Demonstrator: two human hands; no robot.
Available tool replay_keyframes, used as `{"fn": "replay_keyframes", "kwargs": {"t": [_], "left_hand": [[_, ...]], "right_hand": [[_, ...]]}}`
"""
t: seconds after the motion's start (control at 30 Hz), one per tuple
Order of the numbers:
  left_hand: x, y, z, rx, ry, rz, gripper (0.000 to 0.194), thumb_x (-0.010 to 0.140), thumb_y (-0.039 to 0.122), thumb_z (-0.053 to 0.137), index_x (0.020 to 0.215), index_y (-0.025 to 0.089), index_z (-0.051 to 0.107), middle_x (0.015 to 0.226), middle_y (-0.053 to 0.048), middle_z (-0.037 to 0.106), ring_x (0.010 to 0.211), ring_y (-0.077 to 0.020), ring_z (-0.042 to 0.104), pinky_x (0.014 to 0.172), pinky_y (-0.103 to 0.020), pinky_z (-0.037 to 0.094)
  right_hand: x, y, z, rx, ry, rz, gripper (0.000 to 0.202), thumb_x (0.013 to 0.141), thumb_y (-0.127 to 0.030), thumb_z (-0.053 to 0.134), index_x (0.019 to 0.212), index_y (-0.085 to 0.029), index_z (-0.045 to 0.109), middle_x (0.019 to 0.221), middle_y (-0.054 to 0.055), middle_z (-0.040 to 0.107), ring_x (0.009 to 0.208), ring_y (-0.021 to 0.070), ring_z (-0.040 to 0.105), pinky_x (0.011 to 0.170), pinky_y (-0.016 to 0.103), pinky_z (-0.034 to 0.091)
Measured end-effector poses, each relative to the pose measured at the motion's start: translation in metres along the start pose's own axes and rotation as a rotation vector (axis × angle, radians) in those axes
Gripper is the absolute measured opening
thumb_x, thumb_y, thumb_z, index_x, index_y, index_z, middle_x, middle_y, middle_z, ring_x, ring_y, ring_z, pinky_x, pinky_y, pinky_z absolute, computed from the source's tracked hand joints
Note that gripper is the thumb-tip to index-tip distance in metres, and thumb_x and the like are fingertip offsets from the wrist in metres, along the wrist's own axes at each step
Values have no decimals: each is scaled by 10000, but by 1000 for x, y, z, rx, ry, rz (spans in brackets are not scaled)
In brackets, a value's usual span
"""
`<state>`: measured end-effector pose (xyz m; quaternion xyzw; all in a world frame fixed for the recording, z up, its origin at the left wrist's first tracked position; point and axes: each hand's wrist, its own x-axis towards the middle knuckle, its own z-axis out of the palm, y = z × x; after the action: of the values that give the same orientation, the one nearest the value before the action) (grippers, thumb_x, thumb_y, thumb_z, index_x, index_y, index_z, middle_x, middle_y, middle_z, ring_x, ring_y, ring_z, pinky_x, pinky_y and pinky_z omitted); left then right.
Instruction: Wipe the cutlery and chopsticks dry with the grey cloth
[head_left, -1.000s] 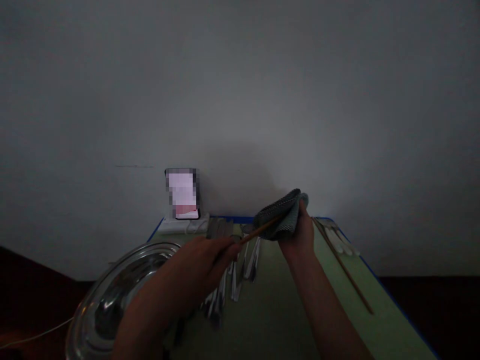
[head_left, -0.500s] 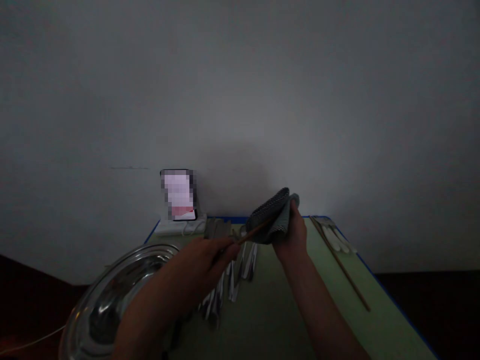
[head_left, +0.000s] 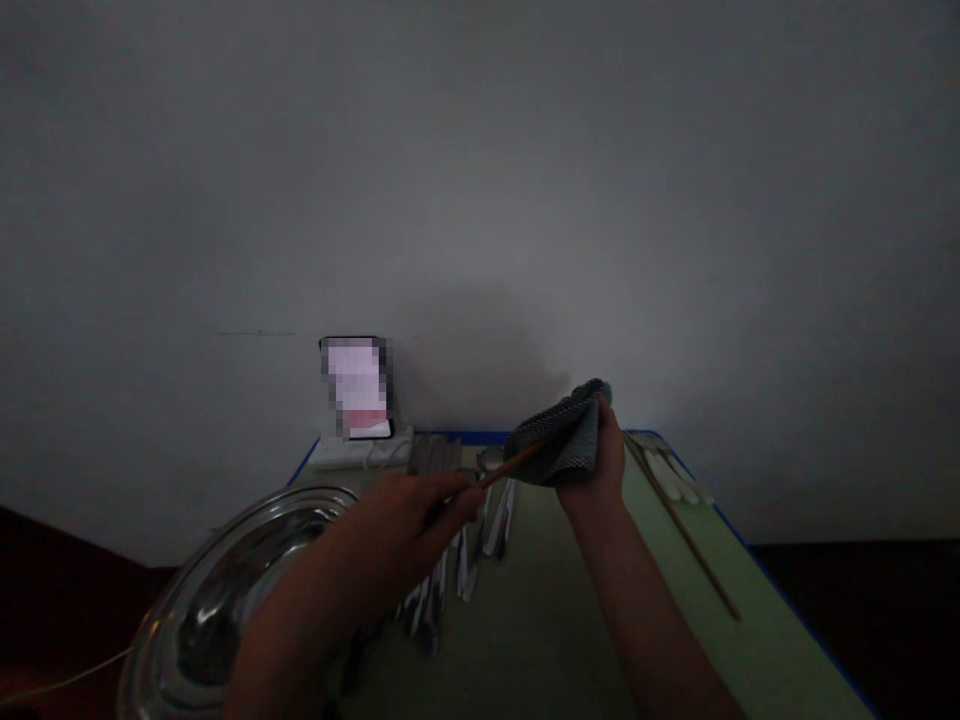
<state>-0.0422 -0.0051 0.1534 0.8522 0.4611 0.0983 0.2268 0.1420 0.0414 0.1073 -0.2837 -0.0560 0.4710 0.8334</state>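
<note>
My left hand (head_left: 427, 515) is closed round one end of a thin brown wooden stick, seemingly a chopstick (head_left: 504, 470). The stick's other end goes into the folds of a grey-green cloth (head_left: 559, 440). My right hand (head_left: 604, 455) grips that cloth from the right side, its fingers mostly hidden behind it. Both hands are above the table. Below and behind the left hand lie several metal pieces of cutlery (head_left: 466, 570), among them a spoon (head_left: 491, 459), partly covered by the arm.
A shiny metal basin (head_left: 217, 610) stands at the left of the green table (head_left: 555, 620). A phone (head_left: 356, 388) leans on the wall over a white power strip (head_left: 337, 453). At the right lie a long wooden stick (head_left: 697, 550) and white-handled cutlery (head_left: 671, 475).
My right hand and the cloth have shifted slightly to the right along the stick, away from my left hand. The left hand has hardly moved.
</note>
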Motion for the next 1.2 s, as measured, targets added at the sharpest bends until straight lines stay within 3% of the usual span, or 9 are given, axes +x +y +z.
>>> {"fn": "replay_keyframes", "kwargs": {"t": [0.17,0.43,0.6,0.77,0.93,1.07,1.2], "left_hand": [[0,3,4,-36,-58,24,365,918,421,306,951,232,617,822,-11,670,722,-169,611,633,-265,417],[-8,-7,-1,13,-124,-7,357,917,384,314,1080,245,600,811,-15,672,696,-165,607,649,-274,439],[-3,-11,1,15,-102,-7,313,887,357,398,1085,264,622,911,-19,692,786,-181,622,688,-275,435],[-1,-9,-3,35,-138,-33,306,854,344,450,1094,295,633,771,13,697,632,-154,605,586,-244,402],[-3,-9,-6,116,-122,-95,316,814,350,503,1099,320,635,834,3,703,709,-185,612,640,-274,409],[-4,-12,-8,110,-90,-88,321,860,370,419,1064,289,652,874,-13,701,765,-194,616,674,-283,419],[-2,-12,-7,103,-41,-90,325,875,347,384,1027,234,649,885,-31,692,769,-193,616,647,-267,417]], "right_hand": [[5,-16,0,61,0,100,230,819,-317,432,627,-223,518,514,-90,564,466,90,532,553,220,462],[13,-18,-6,86,-29,83,227,821,-303,399,626,-220,481,477,-93,535,419,89,510,501,219,437],[14,-17,-7,81,-16,45,194,798,-348,443,660,-222,495,509,-95,534,440,92,513,535,237,453],[10,-17,-4,-17,48,27,174,770,-375,482,676,-230,504,539,-95,513,462,96,495,542,242,440],[7,-15,0,-54,126,-6,137,746,-329,539,670,-217,512,574,-83,513,508,91,490,555,224,425],[7,-14,0,-145,68,-60,106,742,-295,581,731,-189,572,643,-66,559,612,96,535,635,221,443],[6,-12,-3,-220,-2,-76,262,736,-396,607,849,-159,607,780,-20,617,748,120,573,719,250,458]]}}
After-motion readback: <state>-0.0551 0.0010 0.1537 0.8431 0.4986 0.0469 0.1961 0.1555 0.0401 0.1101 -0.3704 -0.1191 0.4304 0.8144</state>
